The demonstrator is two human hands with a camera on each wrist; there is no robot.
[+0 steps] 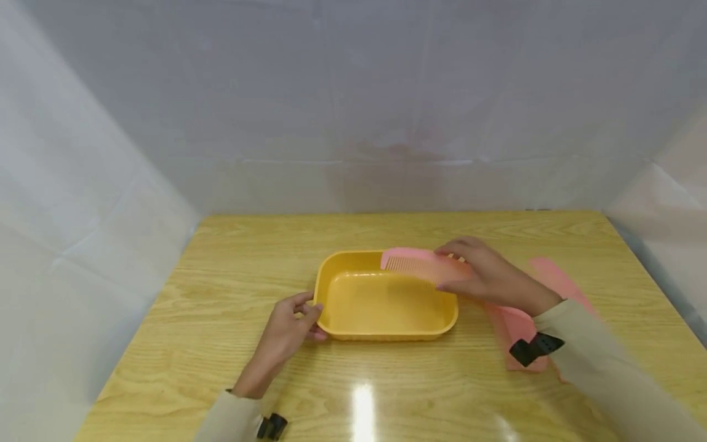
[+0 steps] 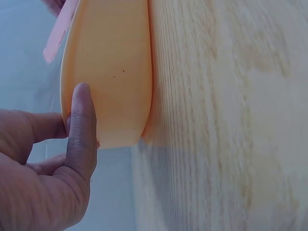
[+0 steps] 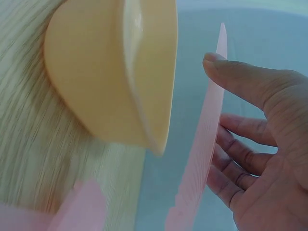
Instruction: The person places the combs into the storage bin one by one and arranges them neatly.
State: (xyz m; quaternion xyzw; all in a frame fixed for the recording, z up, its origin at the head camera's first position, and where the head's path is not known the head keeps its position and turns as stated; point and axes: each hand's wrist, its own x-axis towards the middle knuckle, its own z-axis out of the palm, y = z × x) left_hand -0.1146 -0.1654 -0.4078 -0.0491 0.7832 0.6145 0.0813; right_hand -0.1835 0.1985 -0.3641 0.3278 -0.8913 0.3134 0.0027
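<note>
A shallow yellow plastic tray (image 1: 386, 335) with rounded corners stands on the table, its inside showing bare. My left hand (image 1: 289, 325) pinches the tray's left rim, one finger against the outer wall in the left wrist view, where the tray wall (image 2: 110, 62) looks orange. Above the tray's right rear part, my right hand (image 1: 491, 276) holds a pink comb (image 1: 411, 261) by its right end, teeth toward the tray. In the right wrist view the comb (image 3: 199, 144) lies between thumb and fingers, apart from the tray rim.
Right of the tray, partly under my right forearm, lie more pink flat things (image 1: 516, 325), too blurred and covered to name surely; another pink strip (image 1: 558, 279) lies behind the forearm. The wooden table (image 1: 182, 344) meets pale sheeting (image 1: 386, 110) at the back and sides.
</note>
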